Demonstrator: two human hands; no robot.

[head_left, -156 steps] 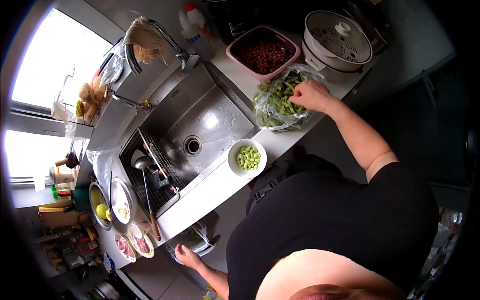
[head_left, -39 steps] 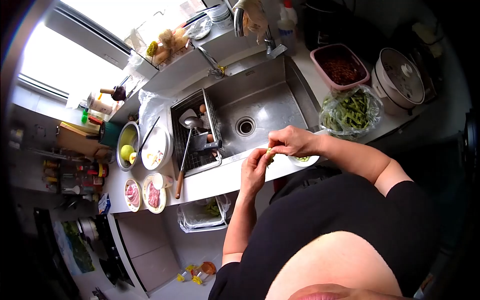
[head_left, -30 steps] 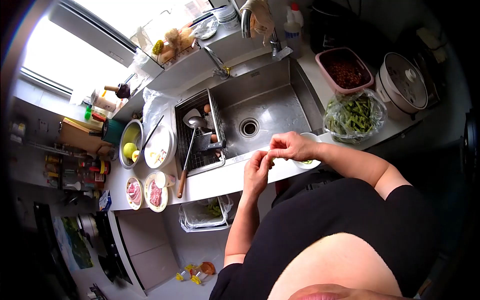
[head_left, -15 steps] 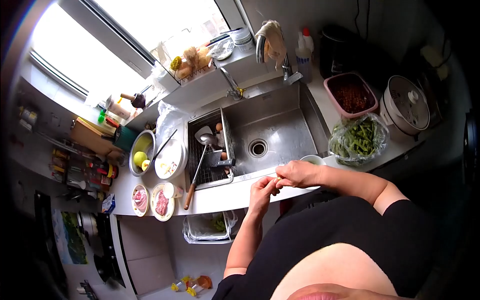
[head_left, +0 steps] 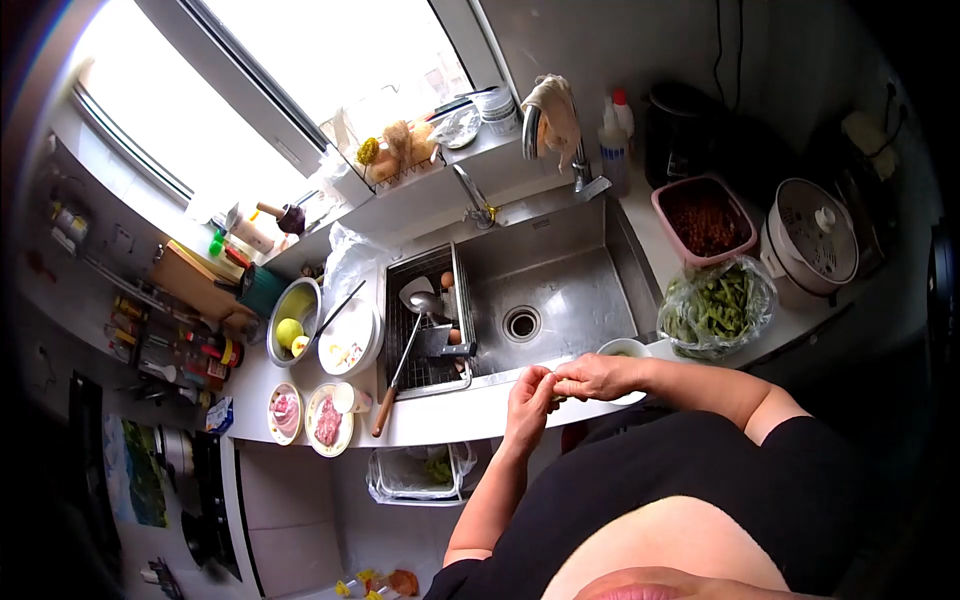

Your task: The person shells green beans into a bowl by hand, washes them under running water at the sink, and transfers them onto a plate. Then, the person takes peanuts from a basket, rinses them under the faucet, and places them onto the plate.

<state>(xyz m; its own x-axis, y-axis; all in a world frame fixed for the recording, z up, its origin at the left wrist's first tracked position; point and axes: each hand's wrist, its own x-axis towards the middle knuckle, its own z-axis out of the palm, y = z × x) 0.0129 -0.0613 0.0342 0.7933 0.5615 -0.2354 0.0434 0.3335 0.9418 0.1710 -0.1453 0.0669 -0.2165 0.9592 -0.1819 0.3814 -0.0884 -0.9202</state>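
Note:
My left hand [head_left: 530,405] and my right hand [head_left: 592,378] meet over the counter's front edge, fingers pinched together. Between the fingertips is a small bit of something, too hidden to name. Behind my right hand stands a white bowl [head_left: 637,349], partly covered by the hand, with something greenish inside. To the right of it, a clear plastic bag [head_left: 765,290] full of green pods [head_left: 715,308] sits on the counter.
Behind my hands is the steel sink [head_left: 570,275] with a dish rack [head_left: 395,270] holding a cleaver [head_left: 440,342] and ladle [head_left: 424,302]. Two meat plates [head_left: 348,430] [head_left: 286,438] stand left. A pink basin [head_left: 740,250] and pot [head_left: 815,225] stand right.
Both hands stay together at the counter edge, with slightly changed finger positions; my right fingers now extend further over the left. The whole view has shifted slightly downward.

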